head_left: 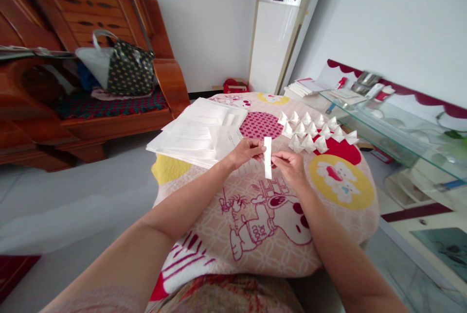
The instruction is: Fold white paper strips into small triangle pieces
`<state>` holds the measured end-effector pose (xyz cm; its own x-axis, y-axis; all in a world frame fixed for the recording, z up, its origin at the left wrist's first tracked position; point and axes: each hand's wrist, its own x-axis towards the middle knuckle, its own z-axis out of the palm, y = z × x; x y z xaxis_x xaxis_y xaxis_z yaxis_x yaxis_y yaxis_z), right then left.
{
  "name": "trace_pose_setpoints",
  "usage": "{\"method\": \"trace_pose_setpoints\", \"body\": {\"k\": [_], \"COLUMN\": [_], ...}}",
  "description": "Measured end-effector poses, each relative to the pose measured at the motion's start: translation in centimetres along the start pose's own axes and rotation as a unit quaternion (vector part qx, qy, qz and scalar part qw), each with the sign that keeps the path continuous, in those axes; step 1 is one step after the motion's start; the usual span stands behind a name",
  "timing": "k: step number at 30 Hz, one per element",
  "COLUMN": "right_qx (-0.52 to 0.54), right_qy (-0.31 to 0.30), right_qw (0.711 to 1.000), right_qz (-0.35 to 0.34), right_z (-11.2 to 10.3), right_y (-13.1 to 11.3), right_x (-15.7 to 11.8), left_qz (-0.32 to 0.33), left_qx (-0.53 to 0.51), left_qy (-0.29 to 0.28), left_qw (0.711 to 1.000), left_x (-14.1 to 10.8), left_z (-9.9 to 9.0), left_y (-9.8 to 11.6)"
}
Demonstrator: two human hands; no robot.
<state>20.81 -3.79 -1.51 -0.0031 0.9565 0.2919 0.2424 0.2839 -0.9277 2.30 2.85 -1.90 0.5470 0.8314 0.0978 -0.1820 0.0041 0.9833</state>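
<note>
Patterned cloth spans the frame's centre — left hand and right hand pinch a white paper strip (apparently mid-fold); the next move seemingly calls for aligned edges.

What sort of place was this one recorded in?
Probably a living room in a home: there is a carved wooden settle with a patterned handbag on it, a tall white floor-standing unit, likely an air conditioner, and a table covered with a cartoon-print cloth.

Wooden bench, bag (dark, patterned)
</note>
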Motion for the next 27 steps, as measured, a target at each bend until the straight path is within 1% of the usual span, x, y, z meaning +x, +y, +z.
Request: {"method": "trace_pose_setpoints", "body": {"k": [6,12,16,19,22,25,27], "right_qx": [-0.088,-0.131,-0.175,-0.219,-0.215,-0.172,-0.148], "right_qy": [0.018,0.042,0.04,0.037,0.016,-0.005,-0.012], "right_qw": [0.995,0.989,0.979,0.966,0.971,0.984,0.989], "right_qz": [-0.034,-0.049,-0.099,-0.129,-0.099,-0.045,-0.024], "right_z": [-0.2,-0.1,0.1,0.1,0.1,-0.1,-0.1], "right_y": [0.4,0.2,-0.4,-0.8,-0.9,-0.8,-0.7], "right_x": [-0.1,-0.1,-0.2,-0.3,-0.3,-0.2,-0.1], "left_qz": [0.006,0.016,0.03,0.029,0.036,0.047,0.045], "left_qx": [0.021,0.027,0.025,0.025,0.029,0.039,0.049], "left_qy": [0.004,0.031,0.046,0.045,0.042,0.035,0.022], "left_qw": [1.0,0.999,0.998,0.998,0.998,0.998,0.998], "left_x": [-0.1,-0.2,-0.1,0.0,0.0,-0.1,-0.1], "left_z": [0.3,0.6,0.7,0.6,0.6,0.7,0.8], "left_y": [0.1,0.3,0.1,0.0,0.1,0.2,0.2]}}
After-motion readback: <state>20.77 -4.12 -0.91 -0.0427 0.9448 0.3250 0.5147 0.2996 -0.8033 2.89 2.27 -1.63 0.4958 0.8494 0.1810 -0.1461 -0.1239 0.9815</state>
